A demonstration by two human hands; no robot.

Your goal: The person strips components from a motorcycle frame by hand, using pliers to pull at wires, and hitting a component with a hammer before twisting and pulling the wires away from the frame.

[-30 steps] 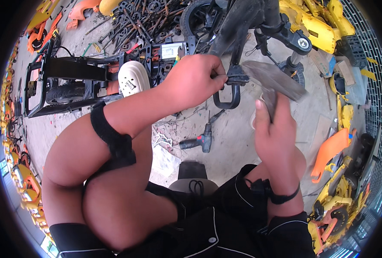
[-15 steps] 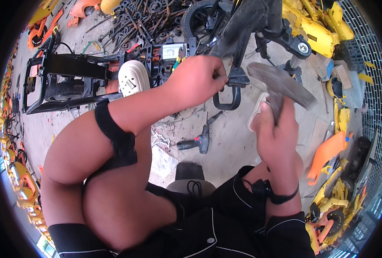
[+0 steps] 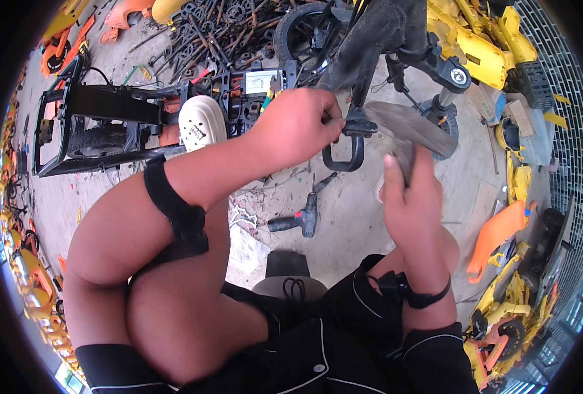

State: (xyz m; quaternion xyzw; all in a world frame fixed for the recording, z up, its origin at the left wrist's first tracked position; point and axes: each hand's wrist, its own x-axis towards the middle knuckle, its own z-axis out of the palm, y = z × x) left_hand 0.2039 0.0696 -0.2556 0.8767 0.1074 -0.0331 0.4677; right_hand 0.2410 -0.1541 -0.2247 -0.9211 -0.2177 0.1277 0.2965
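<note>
My right hand (image 3: 415, 200) is wrapped round the short handle of a hammer (image 3: 413, 126). Its heavy grey head is tilted, one end close to a black bracket (image 3: 358, 126) on a dark vehicle frame (image 3: 370, 46). A black loop-shaped bar (image 3: 358, 157) hangs below that bracket. At the bracket's left end, my left hand (image 3: 298, 125) is closed in a pinch, thumb against curled fingers. What the fingertips grip is too small or hidden to make out.
A cordless drill (image 3: 308, 217) lies on the floor beside a white plastic bag (image 3: 247, 246). To the left stands a black frame (image 3: 114, 108) with a wheel. Rusty metal parts (image 3: 219, 33) pile up at the back; yellow panels (image 3: 475, 52) and an orange panel (image 3: 498, 240) lie right.
The hammer has moved left with my right hand, its head now nearer the bracket. My left hand keeps its pinch with hardly any movement; the frame shifts slightly left in view.
</note>
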